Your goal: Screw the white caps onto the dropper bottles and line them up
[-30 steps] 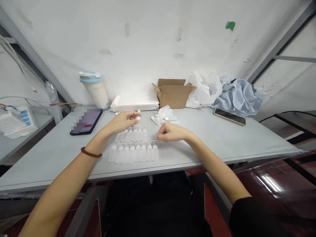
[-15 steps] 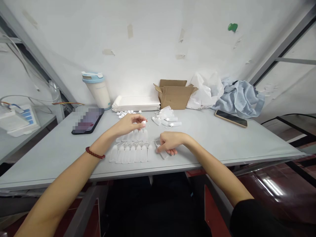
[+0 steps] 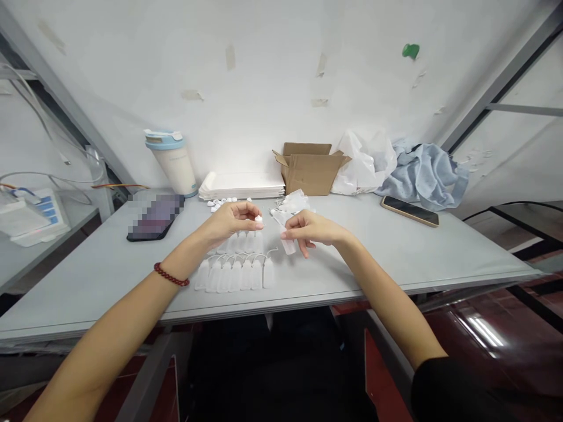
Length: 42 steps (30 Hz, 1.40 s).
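Note:
Between thumb and fingertips, my left hand (image 3: 235, 223) pinches a small white cap (image 3: 259, 221) with a thin dark tip pointing up. To its right, my right hand (image 3: 308, 231) grips a translucent squeeze bottle (image 3: 288, 245) by its upper part, lifted off the row. Below the hands lies a row of similar flat bottles (image 3: 235, 275) with thin curved spouts. A second row of bottles (image 3: 240, 242) sits behind it, partly covered by my left hand. Loose white caps (image 3: 215, 205) are scattered behind my left hand, and more bottles (image 3: 294, 202) lie in a pile behind my right.
Along the wall stand a tumbler (image 3: 172, 164), stacked white envelopes (image 3: 241, 184), an open cardboard box (image 3: 310, 173), a plastic bag (image 3: 365, 164) and a blue cloth (image 3: 426, 173). One phone (image 3: 156, 217) lies left, another phone (image 3: 409, 211) right. The table's front edge (image 3: 308, 299) is near.
My right hand has risen away from the front row, taking a bottle with it toward my left hand. My left hand stays nearly in place with the cap.

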Motion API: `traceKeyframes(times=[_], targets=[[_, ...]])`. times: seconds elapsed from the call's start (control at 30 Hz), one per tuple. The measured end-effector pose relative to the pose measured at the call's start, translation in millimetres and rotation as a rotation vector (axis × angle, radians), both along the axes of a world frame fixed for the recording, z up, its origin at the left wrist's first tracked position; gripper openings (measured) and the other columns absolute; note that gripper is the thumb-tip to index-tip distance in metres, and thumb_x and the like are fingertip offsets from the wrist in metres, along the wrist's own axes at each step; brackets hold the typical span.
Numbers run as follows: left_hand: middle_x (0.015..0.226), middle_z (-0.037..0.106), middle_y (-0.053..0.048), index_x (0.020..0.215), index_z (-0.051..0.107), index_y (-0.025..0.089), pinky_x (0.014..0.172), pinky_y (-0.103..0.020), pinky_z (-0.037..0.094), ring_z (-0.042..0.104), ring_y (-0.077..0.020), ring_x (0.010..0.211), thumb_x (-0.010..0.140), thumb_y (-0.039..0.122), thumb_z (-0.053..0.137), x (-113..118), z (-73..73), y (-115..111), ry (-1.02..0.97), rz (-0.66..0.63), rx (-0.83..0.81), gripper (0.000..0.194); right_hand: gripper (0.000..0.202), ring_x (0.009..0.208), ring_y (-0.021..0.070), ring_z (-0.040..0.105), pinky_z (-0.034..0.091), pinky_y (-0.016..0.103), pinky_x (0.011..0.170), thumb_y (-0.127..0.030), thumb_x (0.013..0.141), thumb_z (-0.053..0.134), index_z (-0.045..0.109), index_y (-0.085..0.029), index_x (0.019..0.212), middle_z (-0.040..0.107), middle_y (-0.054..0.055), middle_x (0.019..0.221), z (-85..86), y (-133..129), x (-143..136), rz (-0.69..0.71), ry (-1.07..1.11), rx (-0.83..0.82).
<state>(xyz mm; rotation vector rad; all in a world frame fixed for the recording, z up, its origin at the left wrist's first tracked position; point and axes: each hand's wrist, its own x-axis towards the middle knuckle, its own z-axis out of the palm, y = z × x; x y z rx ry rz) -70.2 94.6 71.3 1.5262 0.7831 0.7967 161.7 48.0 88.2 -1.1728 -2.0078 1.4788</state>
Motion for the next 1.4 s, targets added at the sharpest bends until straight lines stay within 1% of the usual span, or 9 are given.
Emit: traceKeyframes(times=[0.17,0.4,0.57,0.7,0.8,0.9,1.13,1.3,1.4], targets=[[0.078,0.061,0.002,0.077,0.067,0.017,0.067,-0.023,0.043,0.055,-0.0092,0.07,0.053,0.015,0.085,6.4,-4.9,-0.7,-0.127,0.001,-0.074,0.03,0.032,0.041,0.0086,0.06,0.034,0.017,0.034,-0.042,0.074,0.07,0.058,-0.013,0.07,0.07,0.006,0.075,-6.4,1.1,-9.6,-0.106,0.177,-0.01],[0.076,0.064,0.0,0.078,0.067,0.016,0.07,-0.027,0.047,0.059,-0.0125,0.073,0.061,0.016,0.082,13.7,-7.1,-5.2,-0.274,-0.062,-0.16,0.023,0.031,0.045,0.0075,0.062,0.042,0.016,0.037,-0.043,0.077,0.07,0.059,-0.015,0.085,0.07,0.005,0.083,-19.4,2.3,-18.7,-0.049,0.316,-0.038],[0.078,0.064,0.0,0.077,0.065,0.016,0.07,-0.034,0.049,0.061,-0.0163,0.072,0.065,0.017,0.079,13.7,-6.3,-7.5,-0.249,-0.165,-0.131,0.018,0.032,0.047,0.0078,0.063,0.042,0.017,0.039,-0.044,0.079,0.067,0.06,-0.014,0.088,0.067,0.004,0.086,-21.5,0.7,-22.4,-0.04,0.347,-0.032],[0.079,0.067,-0.001,0.076,0.066,0.016,0.074,-0.032,0.046,0.062,-0.0152,0.073,0.064,0.019,0.08,11.1,-3.0,-7.5,-0.188,-0.112,-0.094,0.018,0.028,0.05,0.0084,0.062,0.045,0.02,0.046,-0.041,0.082,0.064,0.061,-0.014,0.088,0.066,0.002,0.078,-21.0,0.2,-23.8,-0.041,0.384,0.023],[0.079,0.067,-0.001,0.078,0.067,0.017,0.072,-0.03,0.045,0.061,-0.0143,0.072,0.065,0.022,0.079,9.5,-1.4,-6.7,-0.156,-0.071,-0.079,0.019,0.026,0.049,0.0084,0.059,0.044,0.02,0.047,-0.04,0.083,0.063,0.062,-0.014,0.087,0.063,-0.001,0.063,-20.6,0.3,-24.5,-0.054,0.375,0.035],[0.078,0.066,-0.001,0.078,0.068,0.017,0.07,-0.03,0.044,0.06,-0.0139,0.07,0.067,0.026,0.078,9.2,-1.4,-6.0,-0.151,-0.066,-0.075,0.017,0.027,0.048,0.0083,0.057,0.043,0.02,0.047,-0.04,0.082,0.064,0.062,-0.013,0.085,0.059,-0.003,0.058,-20.7,0.7,-25.0,-0.073,0.373,0.027],[0.077,0.066,-0.002,0.072,0.07,0.015,0.072,-0.03,0.044,0.056,-0.0127,0.07,0.06,0.024,0.081,9.8,0.6,-6.0,-0.124,0.014,-0.049,0.018,0.029,0.046,0.0065,0.056,0.042,0.02,0.045,-0.03,0.068,0.077,0.062,-0.013,0.086,0.063,-0.001,0.074,-24.5,3.6,-24.9,-0.134,0.377,-0.038],[0.082,0.065,-0.002,0.079,0.069,0.016,0.071,-0.028,0.044,0.056,-0.0131,0.073,0.063,0.024,0.08,8.8,5.6,-7.6,-0.109,0.0,0.009,0.021,0.019,0.048,0.0065,0.055,0.042,0.021,0.048,-0.029,0.078,0.066,0.063,-0.013,0.088,0.067,0.004,0.081,-25.8,4.8,-23.2,-0.052,0.434,-0.075],[0.086,0.065,-0.002,0.085,0.068,0.017,0.071,-0.028,0.045,0.058,-0.0139,0.075,0.064,0.024,0.08,8.2,6.4,-8.2,-0.12,-0.016,0.011,0.026,0.018,0.049,0.0068,0.053,0.041,0.022,0.048,-0.029,0.08,0.062,0.064,-0.013,0.088,0.067,0.004,0.082,-26.2,6.0,-22.4,-0.031,0.457,-0.092]])
